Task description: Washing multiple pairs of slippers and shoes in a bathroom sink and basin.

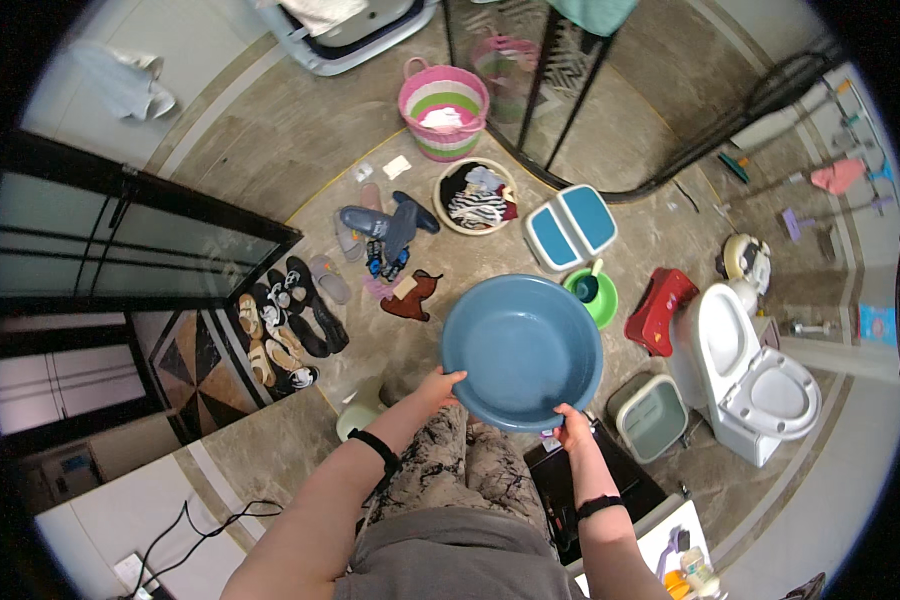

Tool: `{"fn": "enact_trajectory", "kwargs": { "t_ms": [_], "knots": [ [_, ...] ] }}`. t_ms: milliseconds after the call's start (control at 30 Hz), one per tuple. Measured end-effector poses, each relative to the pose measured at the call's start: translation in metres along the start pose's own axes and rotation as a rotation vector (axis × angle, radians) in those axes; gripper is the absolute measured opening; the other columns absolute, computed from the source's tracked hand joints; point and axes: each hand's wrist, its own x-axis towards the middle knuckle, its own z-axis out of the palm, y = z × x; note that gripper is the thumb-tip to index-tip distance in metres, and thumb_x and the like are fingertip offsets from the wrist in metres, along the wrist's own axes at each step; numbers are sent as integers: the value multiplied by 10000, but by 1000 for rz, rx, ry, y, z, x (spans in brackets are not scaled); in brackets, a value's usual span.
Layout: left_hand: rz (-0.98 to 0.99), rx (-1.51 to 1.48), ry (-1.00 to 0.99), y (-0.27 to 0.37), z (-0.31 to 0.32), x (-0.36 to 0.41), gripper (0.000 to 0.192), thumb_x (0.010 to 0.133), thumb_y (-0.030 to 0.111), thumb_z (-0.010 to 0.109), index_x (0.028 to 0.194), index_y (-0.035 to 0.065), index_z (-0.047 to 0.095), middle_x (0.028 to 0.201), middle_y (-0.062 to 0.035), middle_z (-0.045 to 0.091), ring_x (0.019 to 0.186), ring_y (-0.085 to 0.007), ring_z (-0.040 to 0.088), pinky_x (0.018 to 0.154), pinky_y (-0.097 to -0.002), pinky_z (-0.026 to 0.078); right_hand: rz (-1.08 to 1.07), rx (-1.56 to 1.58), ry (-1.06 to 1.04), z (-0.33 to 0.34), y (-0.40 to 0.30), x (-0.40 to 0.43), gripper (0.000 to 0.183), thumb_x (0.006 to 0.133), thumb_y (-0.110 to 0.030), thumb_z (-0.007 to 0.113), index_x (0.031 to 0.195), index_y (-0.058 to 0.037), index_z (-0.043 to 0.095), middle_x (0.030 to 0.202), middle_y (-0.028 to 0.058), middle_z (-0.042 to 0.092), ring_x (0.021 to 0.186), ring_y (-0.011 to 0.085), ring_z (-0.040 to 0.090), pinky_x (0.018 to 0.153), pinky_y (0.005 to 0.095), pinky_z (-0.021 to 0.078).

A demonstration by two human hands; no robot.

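I hold a wide blue plastic basin (521,345) out in front of my body, and its inside shows no contents. My left hand (441,386) grips the rim at the lower left, thumb over the edge. On the near right side of the rim, my right hand (572,426) grips it the same way. Just beyond the basin sits a small green bowl (606,300) with a dark teal scoop (586,288) in it. A cream basin (439,204) heaped with clothes (480,201) stands farther off on the tiled floor.
A blue-and-white step stool (572,227) and a pink, white and green basket (444,94) stand ahead. Shoes (311,315) and slippers (390,225) lie to the left. At right are a red stool (656,311), a waste bin (652,420) and a toilet (727,360). A glass shower screen (577,90) rises beyond.
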Motion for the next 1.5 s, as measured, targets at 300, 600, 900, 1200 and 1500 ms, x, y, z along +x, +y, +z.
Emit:
{"fn": "enact_trajectory", "kwargs": {
  "t_ms": [300, 600, 900, 1200, 1500],
  "knots": [
    [11, -232, -52, -3, -79, 63, 542, 835, 238, 551, 1284, 36, 321, 1256, -134, 421, 1127, -293, 444, 908, -427, 412, 39, -80, -29, 79, -28, 28, 225, 705, -174, 608, 883, -60, 531, 649, 36, 532, 430, 167, 480, 330, 238, 390],
    [36, -295, -2, 70, -154, 71, 596, 806, 284, 594, 1268, 45, 304, 1197, -118, 463, 1021, -251, 517, 867, -432, 437, 70, -72, -155, 182, -61, 69, 300, 723, -169, 588, 994, -66, 509, 911, 79, 554, 772, 204, 552, 593, 322, 489],
    [48, -292, 101, 124, -192, 60, 651, 856, 279, 547, 1359, 93, 179, 1324, -118, 324, 1159, -301, 403, 895, -437, 426, 27, 80, -71, 259, -84, 75, 232, 709, -101, 568, 924, -31, 515, 738, 65, 558, 571, 205, 536, 455, 287, 453],
    [-7, -151, 109, 142, -174, 115, 655, 805, 244, 617, 1325, 63, 261, 1240, -110, 433, 1090, -259, 483, 849, -388, 478, -56, 551, 151, 188, -149, 172, 121, 758, -169, 580, 832, -90, 527, 728, 25, 569, 558, 172, 536, 406, 249, 454],
    [-15, 56, 181, 168, -148, 170, 510, 831, 253, 583, 1261, 71, 377, 1253, -96, 406, 1079, -239, 484, 837, -389, 442, -287, 1037, 180, 147, -241, 290, 225, 843, -217, 522, 1002, -59, 506, 905, 57, 583, 741, 188, 574, 501, 257, 498]
  ]
}}
